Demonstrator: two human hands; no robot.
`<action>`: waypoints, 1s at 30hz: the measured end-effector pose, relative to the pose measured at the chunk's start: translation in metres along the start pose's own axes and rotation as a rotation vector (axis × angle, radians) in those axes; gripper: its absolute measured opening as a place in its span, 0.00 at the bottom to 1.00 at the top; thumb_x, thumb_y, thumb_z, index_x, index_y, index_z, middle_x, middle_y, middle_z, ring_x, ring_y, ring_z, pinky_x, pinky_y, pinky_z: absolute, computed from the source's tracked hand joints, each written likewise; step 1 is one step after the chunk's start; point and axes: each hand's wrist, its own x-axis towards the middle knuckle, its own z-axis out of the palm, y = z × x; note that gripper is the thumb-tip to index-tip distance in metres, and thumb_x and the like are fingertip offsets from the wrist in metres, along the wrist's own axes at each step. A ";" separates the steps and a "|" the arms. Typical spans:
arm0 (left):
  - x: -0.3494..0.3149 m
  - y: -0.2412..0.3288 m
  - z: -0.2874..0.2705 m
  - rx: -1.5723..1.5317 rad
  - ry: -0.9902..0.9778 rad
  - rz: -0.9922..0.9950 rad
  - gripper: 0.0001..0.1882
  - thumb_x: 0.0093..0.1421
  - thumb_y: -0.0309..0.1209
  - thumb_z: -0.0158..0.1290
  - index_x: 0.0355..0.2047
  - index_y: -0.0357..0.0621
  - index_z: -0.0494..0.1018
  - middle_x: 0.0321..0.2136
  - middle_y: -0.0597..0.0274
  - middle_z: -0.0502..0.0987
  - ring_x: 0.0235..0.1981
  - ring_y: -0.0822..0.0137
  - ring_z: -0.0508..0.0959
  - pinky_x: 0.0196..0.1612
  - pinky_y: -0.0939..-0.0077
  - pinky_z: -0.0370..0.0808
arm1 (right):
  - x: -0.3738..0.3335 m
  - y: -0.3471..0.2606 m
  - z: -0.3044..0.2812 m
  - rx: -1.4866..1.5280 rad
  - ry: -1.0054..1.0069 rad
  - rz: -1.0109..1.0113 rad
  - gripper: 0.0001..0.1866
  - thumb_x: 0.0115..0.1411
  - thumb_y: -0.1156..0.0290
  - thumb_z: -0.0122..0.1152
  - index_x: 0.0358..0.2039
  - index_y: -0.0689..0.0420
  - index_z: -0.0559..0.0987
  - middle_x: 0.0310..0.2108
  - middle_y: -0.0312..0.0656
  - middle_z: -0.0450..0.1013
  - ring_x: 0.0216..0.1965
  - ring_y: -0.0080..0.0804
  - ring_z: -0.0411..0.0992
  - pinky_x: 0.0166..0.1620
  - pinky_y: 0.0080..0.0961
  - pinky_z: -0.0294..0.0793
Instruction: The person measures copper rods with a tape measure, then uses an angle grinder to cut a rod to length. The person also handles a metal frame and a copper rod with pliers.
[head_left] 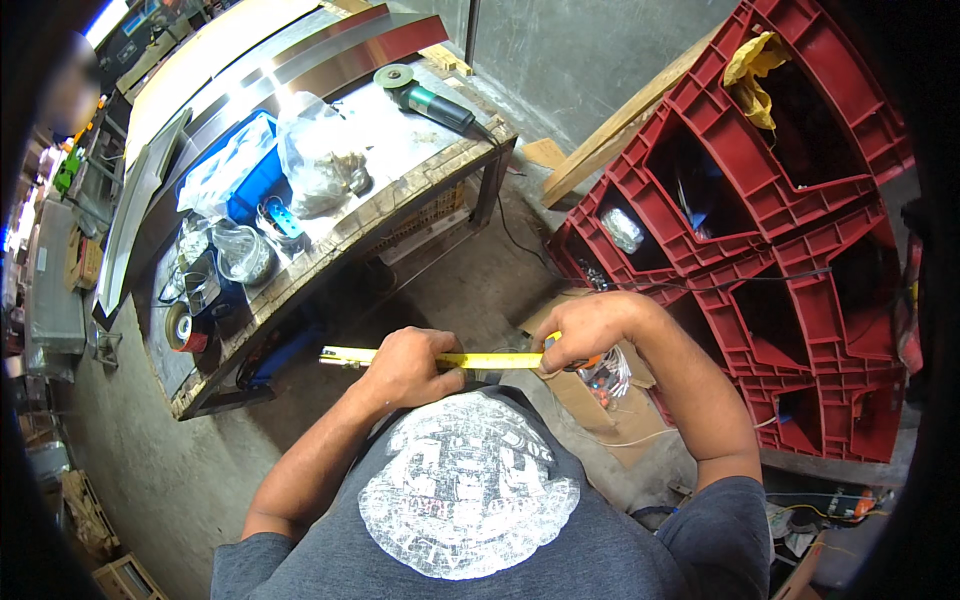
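A tape measure (552, 342) sits in my right hand (588, 328), whose fingers are wrapped round its case. Its yellow blade (500, 361) runs out to the left, level in front of my chest. My left hand (412, 364) is closed round the blade near its far end. Past my left knuckles a thin, pale end piece (343, 356) sticks out, partly yellow and metallic. Whether that is only the blade's tip or also a narrow strip held along it, I cannot tell. My fingers hide most of the case and part of the blade.
On the workbench (425, 165) at the left lie an angle grinder (425, 103), a blue bin (245, 165), plastic bags (318, 150) and a tape roll (183, 328). Red plastic racks (740, 250) stand at the right. Cardboard (620, 440) lies on the floor. A person is at the far left.
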 end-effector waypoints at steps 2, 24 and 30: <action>0.001 -0.001 0.001 0.006 0.001 -0.005 0.15 0.46 0.37 0.56 0.30 0.38 0.78 0.24 0.47 0.79 0.29 0.49 0.80 0.36 0.59 0.76 | 0.001 0.003 -0.001 0.000 0.013 -0.018 0.24 0.49 0.53 0.59 0.41 0.57 0.82 0.31 0.44 0.79 0.33 0.35 0.77 0.38 0.29 0.75; 0.003 -0.008 0.001 0.017 0.030 0.034 0.14 0.47 0.37 0.57 0.29 0.40 0.77 0.25 0.49 0.79 0.30 0.48 0.80 0.37 0.57 0.76 | 0.002 0.002 -0.009 0.009 0.001 -0.023 0.28 0.48 0.50 0.59 0.46 0.55 0.81 0.33 0.46 0.80 0.35 0.37 0.77 0.40 0.29 0.75; 0.000 -0.010 -0.001 0.051 0.001 0.010 0.13 0.47 0.37 0.57 0.30 0.40 0.77 0.25 0.50 0.79 0.30 0.48 0.80 0.36 0.57 0.76 | 0.011 0.011 -0.002 0.020 0.033 -0.082 0.27 0.49 0.52 0.60 0.47 0.55 0.81 0.34 0.45 0.80 0.35 0.35 0.78 0.41 0.28 0.75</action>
